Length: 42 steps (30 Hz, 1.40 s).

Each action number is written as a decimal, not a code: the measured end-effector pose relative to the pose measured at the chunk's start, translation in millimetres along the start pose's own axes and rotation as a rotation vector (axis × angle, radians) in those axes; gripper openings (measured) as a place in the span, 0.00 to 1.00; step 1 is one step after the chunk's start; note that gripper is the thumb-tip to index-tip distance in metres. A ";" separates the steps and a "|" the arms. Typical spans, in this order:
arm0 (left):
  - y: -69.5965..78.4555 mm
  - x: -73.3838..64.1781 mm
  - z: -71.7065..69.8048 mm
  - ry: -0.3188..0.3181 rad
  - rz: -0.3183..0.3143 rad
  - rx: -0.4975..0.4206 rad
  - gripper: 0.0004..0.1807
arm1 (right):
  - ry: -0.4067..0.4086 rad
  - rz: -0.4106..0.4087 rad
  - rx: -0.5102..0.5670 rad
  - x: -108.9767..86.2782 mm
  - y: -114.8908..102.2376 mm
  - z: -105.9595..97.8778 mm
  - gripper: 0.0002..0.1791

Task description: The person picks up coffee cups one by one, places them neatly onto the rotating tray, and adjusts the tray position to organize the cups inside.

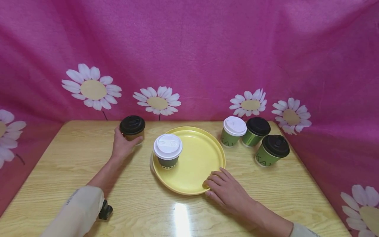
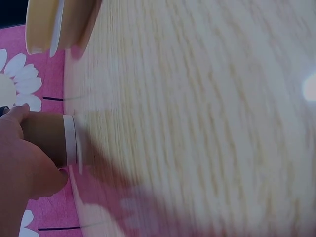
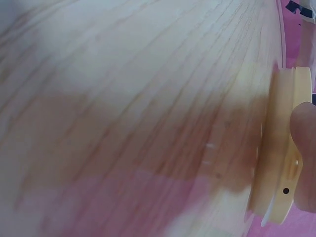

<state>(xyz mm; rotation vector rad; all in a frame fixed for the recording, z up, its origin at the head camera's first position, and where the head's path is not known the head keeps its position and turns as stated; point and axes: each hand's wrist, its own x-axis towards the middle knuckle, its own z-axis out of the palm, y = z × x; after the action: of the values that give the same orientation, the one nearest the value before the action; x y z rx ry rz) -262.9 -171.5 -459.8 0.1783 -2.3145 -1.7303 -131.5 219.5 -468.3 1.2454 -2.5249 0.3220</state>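
At the back left, a brown paper cup (image 1: 134, 136) with a black lid is gripped round its side by my left hand (image 1: 122, 144). In the left wrist view the cup (image 2: 47, 138) shows its pale base close to the tabletop; whether it touches cannot be told. A round yellow tray (image 1: 198, 161) lies mid-table, and a dark grey cup (image 1: 168, 162) with a white lid stands upright on its left part. My right hand (image 1: 229, 191) holds the tray's near right rim, fingers over the edge and thumb outside. In the right wrist view, the thumb (image 3: 303, 133) lies against the tray's outer wall (image 3: 276, 148).
Right of the tray stand a green cup with a white lid (image 1: 229, 138), a green cup with a black lid (image 1: 251, 140) and another black-lidded green cup (image 1: 265, 156) nearer me. A pink flowered cloth (image 1: 189, 59) hangs behind the wooden table (image 1: 142, 204).
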 end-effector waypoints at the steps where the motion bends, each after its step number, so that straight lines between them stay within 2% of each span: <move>1: -0.4 0.3 0.7 0.008 0.003 -0.001 0.51 | 0.000 0.000 0.000 -0.1 0.0 0.0 0.15; 5: -1.7 1.5 2.4 0.035 0.014 -0.010 0.51 | -0.002 -0.002 -0.001 -0.2 0.0 0.3 0.14; 11: -0.5 0.2 1.2 0.042 -0.002 -0.013 0.50 | -0.016 0.011 0.005 0.6 -0.9 0.1 0.14; 21: 7.4 -15.5 -13.3 0.012 -0.039 -0.022 0.49 | -0.012 0.022 0.009 2.1 -5.7 0.4 0.15; 28: 16.7 -27.7 -20.4 -0.038 -0.062 -0.051 0.49 | -0.016 0.045 0.018 2.6 -7.5 0.6 0.14; 34: 23.1 -38.2 -23.1 -0.069 -0.024 -0.056 0.50 | -0.024 0.062 0.013 2.5 -8.1 0.0 0.15; 42: 27.7 -59.5 -34.9 -0.153 0.008 -0.036 0.52 | -0.028 0.060 0.013 2.4 -10.9 -0.3 0.14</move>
<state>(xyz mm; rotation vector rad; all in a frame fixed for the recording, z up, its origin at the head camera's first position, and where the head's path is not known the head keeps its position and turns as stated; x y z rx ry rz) -195.0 -181.4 -431.3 0.0309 -2.3831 -1.8404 -124.1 211.3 -466.4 1.1884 -2.5918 0.3380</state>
